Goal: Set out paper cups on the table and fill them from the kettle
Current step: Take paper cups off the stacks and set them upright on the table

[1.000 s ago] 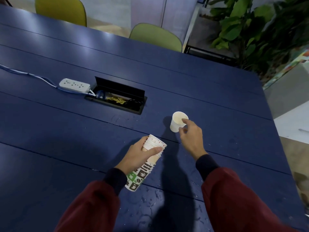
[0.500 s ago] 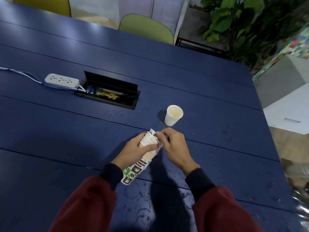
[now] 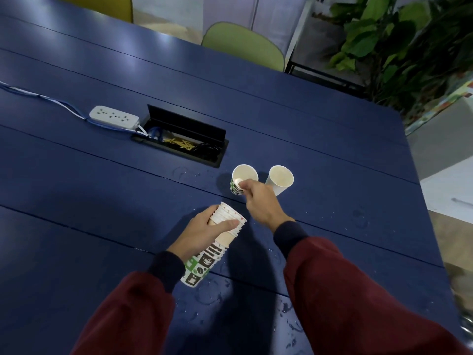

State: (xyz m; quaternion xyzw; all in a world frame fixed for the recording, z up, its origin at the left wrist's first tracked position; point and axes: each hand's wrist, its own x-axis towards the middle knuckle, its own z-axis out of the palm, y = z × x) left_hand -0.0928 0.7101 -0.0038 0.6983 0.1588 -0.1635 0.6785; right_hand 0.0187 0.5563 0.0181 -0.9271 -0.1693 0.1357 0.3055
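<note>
On the table (image 3: 332, 149) | second cup (image 3: 243, 175) now beside first cup (image 3: 279, 179) | right hand (image 3: 261, 204) pinches it | left hand (image 3: 203, 233) grips stack (image 3: 225, 238)

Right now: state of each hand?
Left hand: closed, gripping the stack of paper cups.
Right hand: closed, pinching the rim of a single paper cup.

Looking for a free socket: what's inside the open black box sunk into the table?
Inside the cable box lie blue cables, a yellow tangle and dark cords at its right end. Sockets cannot be seen: the clutter and shadow cover the bottom.
</note>
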